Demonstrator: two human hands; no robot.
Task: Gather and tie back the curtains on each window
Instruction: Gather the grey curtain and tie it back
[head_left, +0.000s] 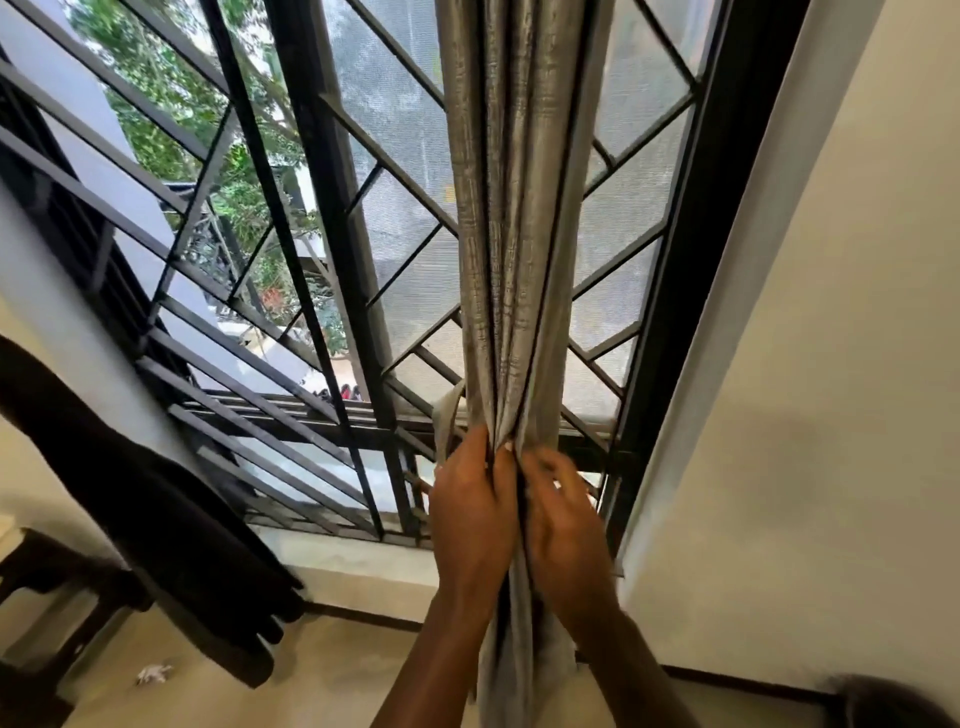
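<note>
– Both forearms rise from six o'clock, closest to the lens. What are they doing up there?
– They meet just below centre. The left hand (470, 499) wraps its fingers round the left side of the gathered curtain (519, 208), and the right hand (563, 512) curls round the right side. Both are grasping the cloth, knuckles nearly touching, with the folds squeezed between them.
– And where does the curtain sit?
– It hangs as one tight grey bundle from twelve o'clock straight down to the hands, in front of the window's meshed right half. Its tail drops between the wrists toward six.
– Any tie on it?
– A narrow strip of grey cloth (445, 421) loops out at the bundle's left edge, just above the left hand's fingertips. I cannot tell where its ends go.
– What surrounds it?
– A black grille (384, 158) of diagonal bars stands behind, with trees (171, 104) beyond at eleven. The black window frame (691, 291) runs at two, a pale wall (831, 364) at three, and a pale sill (358, 558) lies low at seven. A dark garment (156, 519) hangs at eight beside dark wooden furniture (31, 587), and a crumpled white scrap (153, 673) lies on the floor (337, 665) at seven
</note>
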